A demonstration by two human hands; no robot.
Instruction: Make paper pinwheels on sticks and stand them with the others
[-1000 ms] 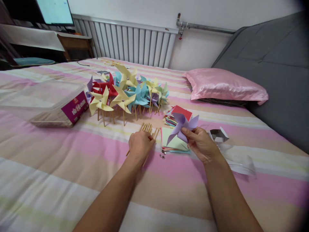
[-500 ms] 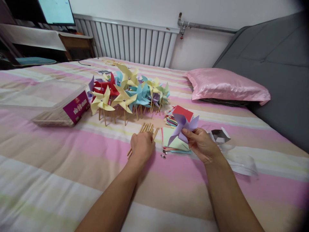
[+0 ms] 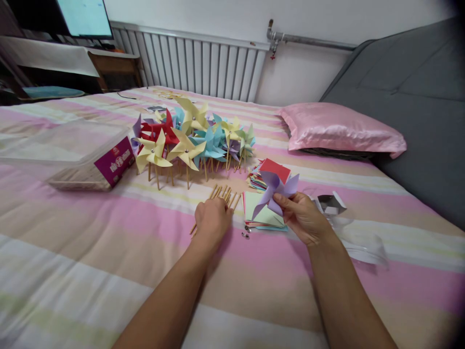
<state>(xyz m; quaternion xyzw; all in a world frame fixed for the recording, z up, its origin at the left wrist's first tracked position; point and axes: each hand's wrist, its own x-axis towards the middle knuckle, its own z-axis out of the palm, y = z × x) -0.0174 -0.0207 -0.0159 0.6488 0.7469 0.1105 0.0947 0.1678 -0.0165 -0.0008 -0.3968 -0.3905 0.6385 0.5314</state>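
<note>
My right hand (image 3: 307, 218) pinches a folded purple paper pinwheel head (image 3: 273, 191) between thumb and fingers, above the paper stacks. My left hand (image 3: 213, 217) is closed over a small pile of thin wooden sticks (image 3: 223, 193), with one stick at its thumb side; the fingertips are hidden under the hand. Several small shiny metal pins (image 3: 246, 234) lie on the bedspread between my hands. Under the pinwheel head is a stack of square paper with pale green on top (image 3: 259, 211). Another stack, topped with red (image 3: 276, 169), sits just behind it.
Finished pinwheels (image 3: 187, 150) in several colours stand grouped at the back. To the left lies a clear plastic box (image 3: 69, 182) with a purple label. A small opened carton (image 3: 332, 203) and a clear plastic container (image 3: 366, 247) are at right, before a pink pillow (image 3: 341, 128).
My left hand has shifted slightly left over the sticks, and the stick by its thumb has moved a little to the right. My right hand and the purple pinwheel head have barely moved.
</note>
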